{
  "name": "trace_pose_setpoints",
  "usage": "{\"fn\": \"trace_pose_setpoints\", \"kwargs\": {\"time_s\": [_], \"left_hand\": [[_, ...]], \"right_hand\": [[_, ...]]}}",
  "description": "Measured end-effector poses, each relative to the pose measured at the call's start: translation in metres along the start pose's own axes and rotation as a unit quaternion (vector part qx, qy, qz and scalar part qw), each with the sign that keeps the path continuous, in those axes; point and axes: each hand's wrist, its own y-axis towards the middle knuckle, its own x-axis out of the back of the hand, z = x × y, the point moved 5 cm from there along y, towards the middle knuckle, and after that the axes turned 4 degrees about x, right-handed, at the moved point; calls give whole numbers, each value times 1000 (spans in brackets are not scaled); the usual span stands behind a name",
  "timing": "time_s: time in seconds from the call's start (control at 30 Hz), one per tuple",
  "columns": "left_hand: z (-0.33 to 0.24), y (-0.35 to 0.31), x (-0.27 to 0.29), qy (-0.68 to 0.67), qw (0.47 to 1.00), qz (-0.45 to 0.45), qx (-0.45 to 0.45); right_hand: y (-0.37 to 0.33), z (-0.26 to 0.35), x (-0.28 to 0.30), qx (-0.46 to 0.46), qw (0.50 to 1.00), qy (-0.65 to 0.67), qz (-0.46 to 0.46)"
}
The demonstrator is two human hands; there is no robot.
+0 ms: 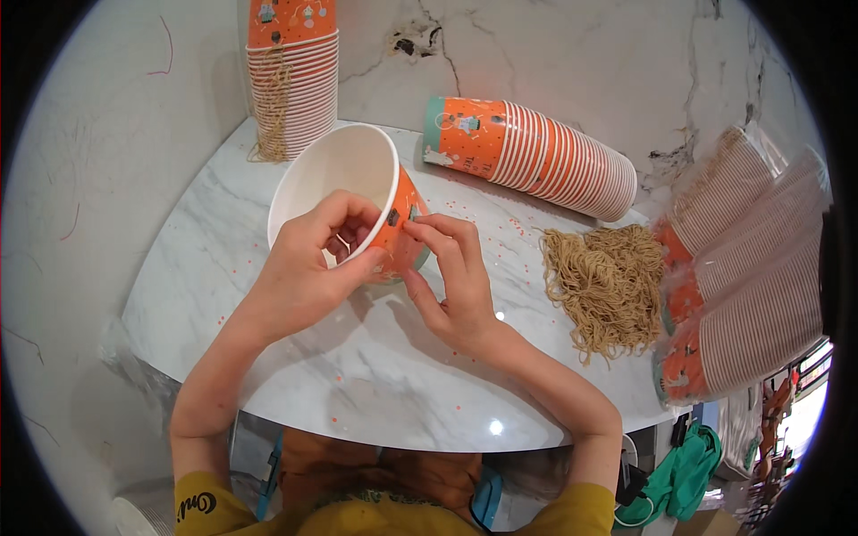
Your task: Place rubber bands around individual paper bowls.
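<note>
Left hand [308, 268] pinches the orange paper cup's [357, 192] rim; right hand [451, 277] fingertips press what may be a small dark tab; wrapped cup sleeves [760, 277] lie right

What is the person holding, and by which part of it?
An orange paper cup. The left hand grips its rim, fingers inside; the right hand pinches its outer wall.

Front edge: bare marble table [375, 375] below both hands, open for passing.
Back left: upright cup stack [293, 76] blocks.
Back centre: lying cup stack [536, 156] blocks.
Right: twine pile [608, 286] and wrapped cup sleeves [751, 277] block.
</note>
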Motion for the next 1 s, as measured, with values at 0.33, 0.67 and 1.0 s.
{"fn": "trace_pose_setpoints", "kwargs": {"time_s": [0.33,0.67,1.0], "left_hand": [[12,6,-2,-304,944,7,127],[26,6,-1,-294,949,5,113],[24,4,-2,-308,943,12,123]], "right_hand": [[2,5,7,2,999,-43,9],[3,4,8,2,999,-48,18],[3,9,11,2,998,-47,29]]}}
